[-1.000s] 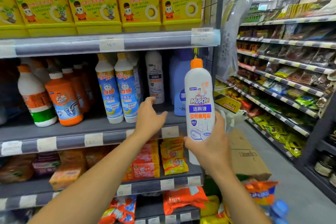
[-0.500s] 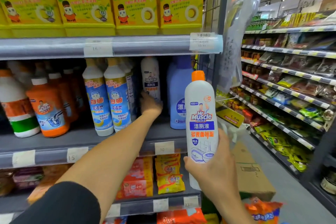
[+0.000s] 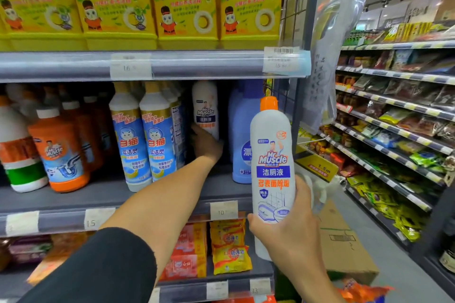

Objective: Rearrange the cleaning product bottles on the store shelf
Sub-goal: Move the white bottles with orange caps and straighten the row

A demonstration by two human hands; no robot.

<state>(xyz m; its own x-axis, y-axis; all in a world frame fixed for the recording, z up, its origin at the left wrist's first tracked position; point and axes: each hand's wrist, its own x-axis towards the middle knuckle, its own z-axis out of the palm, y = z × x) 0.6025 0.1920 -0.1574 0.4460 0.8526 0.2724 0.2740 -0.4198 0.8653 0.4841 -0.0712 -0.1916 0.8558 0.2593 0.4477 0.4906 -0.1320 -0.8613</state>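
Note:
My right hand (image 3: 288, 241) grips the lower part of a white Mr Muscle bottle (image 3: 272, 162) with an orange cap, upright in front of the middle shelf's right end. My left hand (image 3: 205, 144) reaches deep into the middle shelf (image 3: 61, 200) and grips a second white Mr Muscle bottle (image 3: 205, 108) standing at the back; its lower half is hidden by my hand. Two blue-and-white cat-brand bottles (image 3: 144, 138) stand just left of my left arm. A pale blue bottle (image 3: 242, 135) stands right of it, partly behind the held bottle.
Orange drain-cleaner bottles (image 3: 61, 147) and a white-and-green bottle (image 3: 18, 155) fill the shelf's left. Yellow detergent tubs (image 3: 184, 2) line the shelf above. Soap packs (image 3: 227, 246) lie below. A cardboard box (image 3: 342, 241) sits on the aisle floor; snack shelves (image 3: 394, 118) run along the right.
My left hand has gone from the shelf's front edge to the back and closed around the rear Mr Muscle bottle. My right hand keeps its bottle in about the same place.

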